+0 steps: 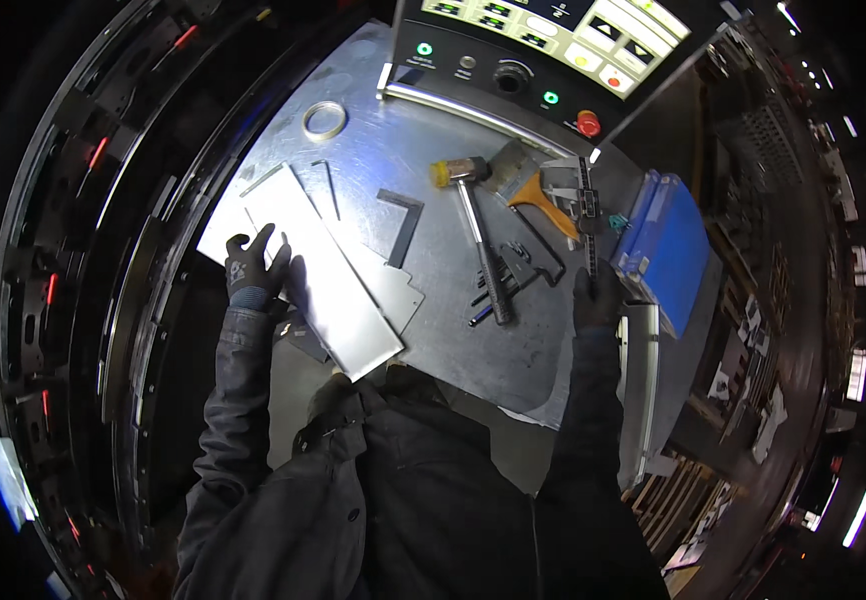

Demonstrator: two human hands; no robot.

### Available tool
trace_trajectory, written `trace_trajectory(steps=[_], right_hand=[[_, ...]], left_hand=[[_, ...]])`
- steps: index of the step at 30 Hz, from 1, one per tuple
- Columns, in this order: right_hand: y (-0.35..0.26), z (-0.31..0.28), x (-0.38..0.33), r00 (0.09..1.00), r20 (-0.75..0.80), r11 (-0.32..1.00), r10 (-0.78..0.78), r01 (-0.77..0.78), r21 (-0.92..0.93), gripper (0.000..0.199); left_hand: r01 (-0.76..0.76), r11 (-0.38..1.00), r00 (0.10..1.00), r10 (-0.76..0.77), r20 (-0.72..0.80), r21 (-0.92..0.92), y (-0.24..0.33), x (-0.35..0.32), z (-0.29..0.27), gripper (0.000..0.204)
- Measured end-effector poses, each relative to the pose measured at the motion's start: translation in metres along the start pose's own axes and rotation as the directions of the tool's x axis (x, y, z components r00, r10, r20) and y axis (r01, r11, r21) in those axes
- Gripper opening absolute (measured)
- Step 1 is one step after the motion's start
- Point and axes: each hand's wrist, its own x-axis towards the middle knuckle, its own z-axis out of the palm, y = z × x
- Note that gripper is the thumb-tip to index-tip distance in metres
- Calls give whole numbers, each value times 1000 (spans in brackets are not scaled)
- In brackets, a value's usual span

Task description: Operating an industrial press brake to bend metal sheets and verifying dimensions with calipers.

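On table [518,365]: mallet [480,235], brush [543,204] between left hand [258,265], spread over panel [331,275], and right hand [596,300], gripping caliper [588,203].

The control panel [483,75] spans the upper right, behind the table [378,135]. On the table, a ring [325,121] lies upper left, above the metal sheet [328,280], whose left edge meets the left hand [258,268]. Rightward come a square [408,225], mallet [478,225], brush [536,195], then caliper [588,205], its lower end at the right hand [596,300]; folders [668,250] lie right of it.
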Motion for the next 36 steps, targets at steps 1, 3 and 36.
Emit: trace_trajectory(steps=[1, 3, 36], right_hand=[[-17, -14, 5, 1000, 7, 1000, -15, 15, 19, 36], [-62, -43, 16, 986, 123, 990, -112, 101, 94, 32], [-242, 107, 140, 425, 454, 622, -783, 523, 583, 57]], left_hand=[[-82, 987, 994, 70, -87, -142, -13, 3, 3, 56], [-142, 958, 977, 94, -192, -251, -25, 6, -3, 55], [188, -51, 982, -24, 190, -981, -14, -9, -9, 27]])
